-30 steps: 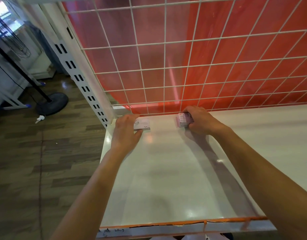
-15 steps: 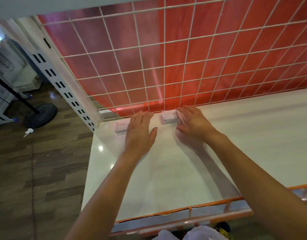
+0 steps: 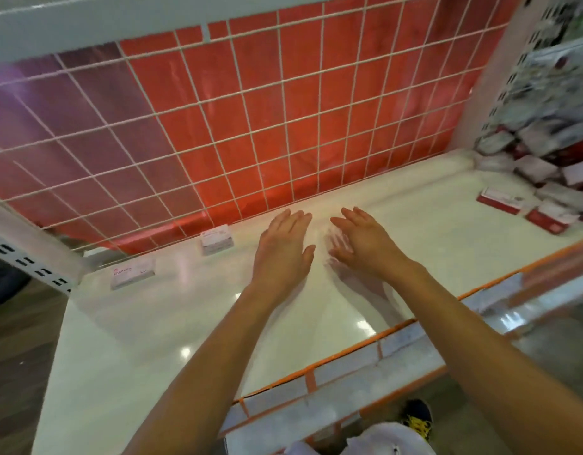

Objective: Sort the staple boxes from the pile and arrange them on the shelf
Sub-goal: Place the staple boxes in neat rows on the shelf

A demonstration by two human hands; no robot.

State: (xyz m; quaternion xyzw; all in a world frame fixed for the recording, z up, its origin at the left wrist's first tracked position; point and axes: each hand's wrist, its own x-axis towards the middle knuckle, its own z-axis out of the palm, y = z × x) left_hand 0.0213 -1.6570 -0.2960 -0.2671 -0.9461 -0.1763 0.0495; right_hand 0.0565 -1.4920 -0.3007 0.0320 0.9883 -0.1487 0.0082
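Two small pale pink staple boxes lie on the white shelf [image 3: 152, 339] along its back edge: one box [image 3: 132, 273] at the far left corner, a second box [image 3: 217, 239] a little to its right. My left hand [image 3: 282, 249] and my right hand [image 3: 362, 243] hover side by side over the shelf's middle, fingers straight and holding nothing, both to the right of the second box. A pile of red-and-white staple boxes [image 3: 546, 165] sits at the shelf's right end, with two loose boxes [image 3: 498, 200] [image 3: 551, 218] in front of it.
A white wire grid [image 3: 250, 126] over red backing closes the shelf's back. A white upright [image 3: 480, 77] stands at the right by the pile, another perforated upright [image 3: 30, 257] at the left. An orange-trimmed rail [image 3: 349, 353] runs along the front edge.
Both hands have let go of the two pink boxes and moved right, away from them. The view has swung right, bringing the pile of boxes into sight.
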